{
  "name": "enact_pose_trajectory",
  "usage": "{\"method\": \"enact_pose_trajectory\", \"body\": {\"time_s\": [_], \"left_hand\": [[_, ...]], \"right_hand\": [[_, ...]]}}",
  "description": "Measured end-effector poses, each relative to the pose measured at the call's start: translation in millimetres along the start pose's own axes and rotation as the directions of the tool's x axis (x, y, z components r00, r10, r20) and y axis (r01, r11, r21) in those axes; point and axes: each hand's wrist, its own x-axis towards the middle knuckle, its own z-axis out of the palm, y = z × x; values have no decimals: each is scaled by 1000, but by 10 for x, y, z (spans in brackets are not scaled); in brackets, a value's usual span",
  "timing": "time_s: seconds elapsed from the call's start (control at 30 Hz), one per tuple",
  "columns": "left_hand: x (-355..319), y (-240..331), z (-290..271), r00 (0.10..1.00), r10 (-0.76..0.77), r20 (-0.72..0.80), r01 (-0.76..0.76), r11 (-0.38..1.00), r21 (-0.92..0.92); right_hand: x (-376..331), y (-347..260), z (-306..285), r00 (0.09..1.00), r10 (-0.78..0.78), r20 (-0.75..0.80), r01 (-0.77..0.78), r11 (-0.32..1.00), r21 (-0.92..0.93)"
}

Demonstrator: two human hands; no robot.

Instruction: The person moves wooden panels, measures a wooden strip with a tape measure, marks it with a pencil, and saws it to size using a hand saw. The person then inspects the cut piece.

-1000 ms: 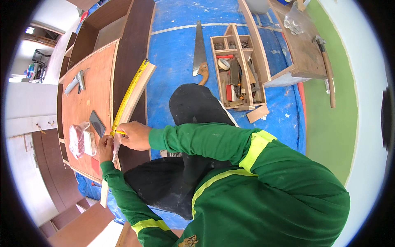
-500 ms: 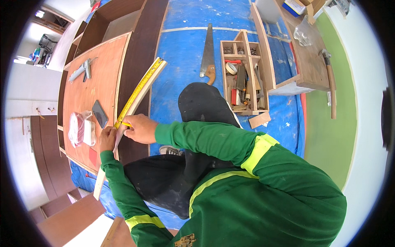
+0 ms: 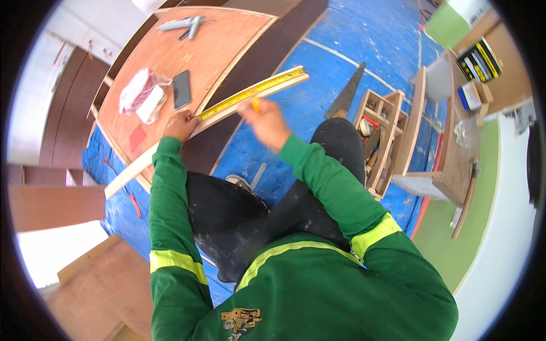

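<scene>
- Tape measure (image 3: 247, 98) — yellow blade drawn out along the top of the wooden strip (image 3: 133, 169); measuring judged under way.
- Left hand (image 3: 180, 126): fingers pinching the tape measure against the strip.
- Right hand (image 3: 266, 122): blurred, fingers curled round a yellow pencil-like tool (image 3: 256, 105) near the strip's edge; contact with the wood cannot be told.
- Done, as judged: tape laid out. Left: any marking — no line on the wood can be made out. Handsaw (image 3: 348, 94) lies apart on the blue tarp (image 3: 318, 68).
- Edges: strip slants across plywood panel (image 3: 227, 42) and dark brown board (image 3: 227, 122); both ends overhang.
- Room: tarp open beyond the far end; smartphone (image 3: 181, 89) near the left hand, knees close on the body side.
</scene>
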Motion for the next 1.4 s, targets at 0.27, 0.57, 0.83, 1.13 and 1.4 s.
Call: {"method": "enact_pose_trajectory", "body": {"time_s": [0.27,0.57,0.83,1.13,1.4], "left_hand": [[51,79,37,995,-74,63,74,997,6],[90,213,26,988,-117,103,109,991,75],[58,69,100,992,-116,47,113,992,56],[27,123,22,977,-63,202,41,993,109],[82,275,-51,984,-109,142,83,980,179]], "right_hand": [[570,-447,-742,993,108,44,-113,983,145],[1036,-242,-651,949,125,291,-58,972,-228],[989,40,-288,948,-30,318,156,911,-381],[1113,55,-337,946,-196,257,291,863,-413],[1474,272,-444,939,-109,325,207,936,-283]]}}
